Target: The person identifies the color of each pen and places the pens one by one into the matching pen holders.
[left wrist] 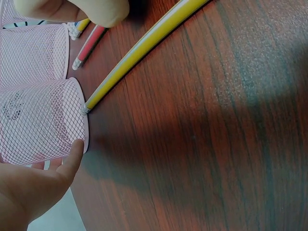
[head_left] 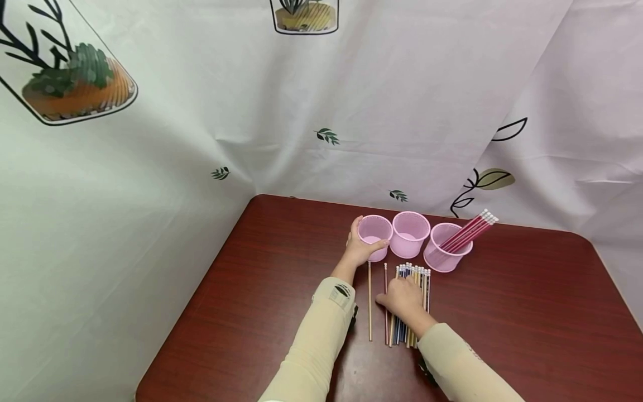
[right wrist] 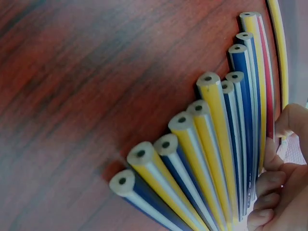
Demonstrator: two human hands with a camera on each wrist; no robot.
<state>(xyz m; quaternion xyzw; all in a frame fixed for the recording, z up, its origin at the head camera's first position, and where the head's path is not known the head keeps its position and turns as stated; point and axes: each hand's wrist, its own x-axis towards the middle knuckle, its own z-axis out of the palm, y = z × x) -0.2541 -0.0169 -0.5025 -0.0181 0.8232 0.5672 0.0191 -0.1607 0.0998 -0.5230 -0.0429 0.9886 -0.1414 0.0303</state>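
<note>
My left hand grips the leftmost pink mesh cup, thumb across its near side and fingers round the left. The cup stands upright beside a middle pink mesh cup. My right hand is over a row of striped pencils, mostly yellow and blue. Its thumb and curled forefinger pinch a red pencil at the row's left side; the other fingers are curled beside the row. A lone yellow pencil lies farther left, its eraser end by the left cup's base.
A third pink mesh cup stands at the right with several red pencils leaning in it, white erasers up. The brown wooden table meets a patterned cloth backdrop along its back and left edges.
</note>
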